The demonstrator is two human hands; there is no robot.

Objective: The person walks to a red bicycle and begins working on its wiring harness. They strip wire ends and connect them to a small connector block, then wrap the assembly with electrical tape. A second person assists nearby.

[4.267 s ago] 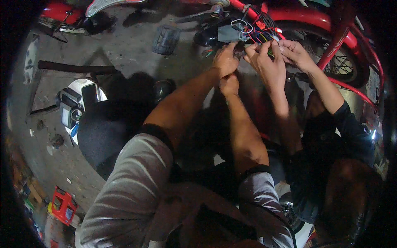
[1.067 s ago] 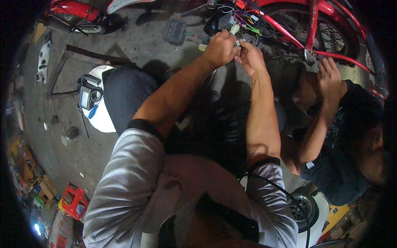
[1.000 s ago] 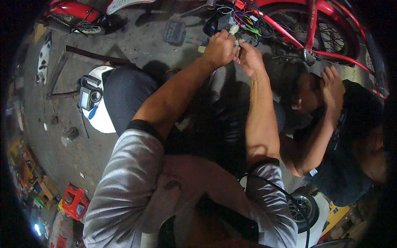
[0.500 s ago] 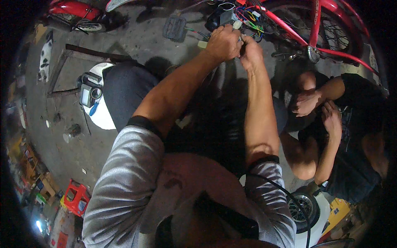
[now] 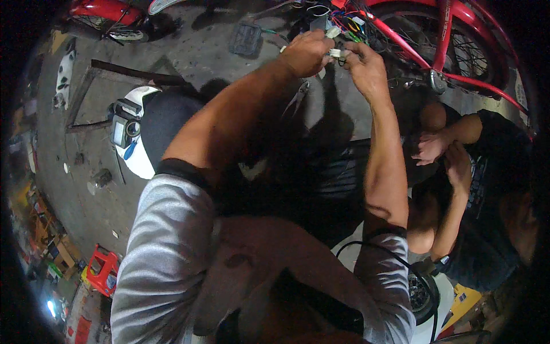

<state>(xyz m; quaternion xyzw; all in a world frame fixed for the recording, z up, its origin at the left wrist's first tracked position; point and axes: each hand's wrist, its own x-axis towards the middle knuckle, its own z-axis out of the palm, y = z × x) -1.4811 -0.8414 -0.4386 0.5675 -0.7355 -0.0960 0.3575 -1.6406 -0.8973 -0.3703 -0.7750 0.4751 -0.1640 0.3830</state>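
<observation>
At the far middle, my left hand (image 5: 309, 54) is closed in a pinch around a white wire connector (image 5: 336, 53) that shows between my two hands. My right hand (image 5: 365, 70) grips the other side of this connector, with thumb and forefinger together near a short dark wire. Just beyond my left fingertips is a second white connector (image 5: 332, 32). Behind both hands a bundle of coloured wires (image 5: 356, 26) hangs by a red bike frame (image 5: 395, 38). A pair of pliers (image 5: 299, 94) seems to lie on the floor below my left hand, partly in shadow.
A dark pedal-like block (image 5: 246, 39) lies left of the wires. To the left, a display unit (image 5: 121, 131) and a blue-handled tool (image 5: 130, 150) rest on a white panel (image 5: 141, 166). Another person's hands (image 5: 431, 148) are close on the right. A red stool (image 5: 103, 270) stands lower left.
My hands have drawn slightly apart, the right one moving right. The white connector between them now shows more clearly, and the pliers-like tool on the floor has come into view.
</observation>
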